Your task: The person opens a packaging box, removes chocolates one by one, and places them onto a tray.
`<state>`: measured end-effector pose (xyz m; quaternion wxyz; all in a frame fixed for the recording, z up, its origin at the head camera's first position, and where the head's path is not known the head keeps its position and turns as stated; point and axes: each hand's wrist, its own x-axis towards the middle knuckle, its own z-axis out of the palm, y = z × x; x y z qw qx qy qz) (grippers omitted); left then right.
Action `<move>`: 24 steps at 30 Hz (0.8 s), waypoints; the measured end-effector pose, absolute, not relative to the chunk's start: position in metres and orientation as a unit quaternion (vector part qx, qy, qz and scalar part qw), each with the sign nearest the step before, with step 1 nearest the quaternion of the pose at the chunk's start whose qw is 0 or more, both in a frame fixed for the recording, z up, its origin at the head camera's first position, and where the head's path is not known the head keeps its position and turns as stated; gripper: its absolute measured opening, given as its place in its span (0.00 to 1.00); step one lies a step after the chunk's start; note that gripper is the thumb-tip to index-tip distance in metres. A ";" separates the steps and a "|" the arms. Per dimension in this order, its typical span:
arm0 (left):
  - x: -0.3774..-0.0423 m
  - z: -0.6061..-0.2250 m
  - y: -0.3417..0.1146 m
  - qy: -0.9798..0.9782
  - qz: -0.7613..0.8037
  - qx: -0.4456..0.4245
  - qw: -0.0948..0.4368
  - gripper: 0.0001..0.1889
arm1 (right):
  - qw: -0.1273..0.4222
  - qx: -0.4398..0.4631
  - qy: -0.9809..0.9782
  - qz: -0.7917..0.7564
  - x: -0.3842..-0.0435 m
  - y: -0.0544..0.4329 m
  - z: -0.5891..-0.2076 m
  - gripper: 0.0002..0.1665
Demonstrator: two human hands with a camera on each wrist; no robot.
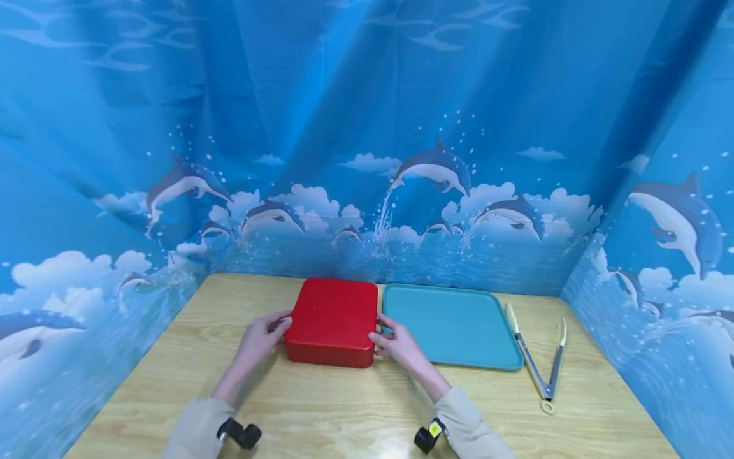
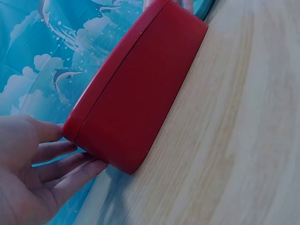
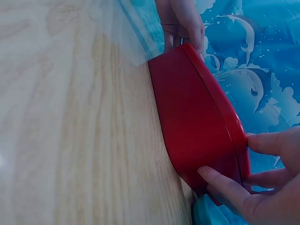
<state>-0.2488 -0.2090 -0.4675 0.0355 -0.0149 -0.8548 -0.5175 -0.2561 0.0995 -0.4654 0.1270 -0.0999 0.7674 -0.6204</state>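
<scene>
A red lidded box (image 1: 332,319) stands on the wooden table, its lid seated and a thin seam running round the side. My left hand (image 1: 259,338) holds its left side; in the left wrist view the thumb is at the lid's corner and the other fingers (image 2: 75,176) touch the side wall lower down. My right hand (image 1: 401,344) holds the opposite side, and the right wrist view shows its fingers (image 3: 225,185) spread over the lid's edge and the wall below the seam. What the box contains is hidden.
Right of the box lies a flat teal tray (image 1: 453,325), close to my right hand. Beyond it, tongs (image 1: 545,373) with cream tips rest spread apart. A blue dolphin-print curtain (image 1: 367,127) borders the table (image 1: 321,408) at the back and sides.
</scene>
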 end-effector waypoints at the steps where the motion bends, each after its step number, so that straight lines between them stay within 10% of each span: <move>1: -0.248 -0.468 -0.209 -0.855 -0.517 -0.014 0.037 0.23 | 0.128 -0.099 0.767 -0.621 -0.255 0.100 -0.465 0.41; 24: -0.220 -0.472 -0.207 -0.836 -0.548 -0.015 0.030 0.22 | 0.131 -0.109 0.766 -0.620 -0.224 0.114 -0.467 0.43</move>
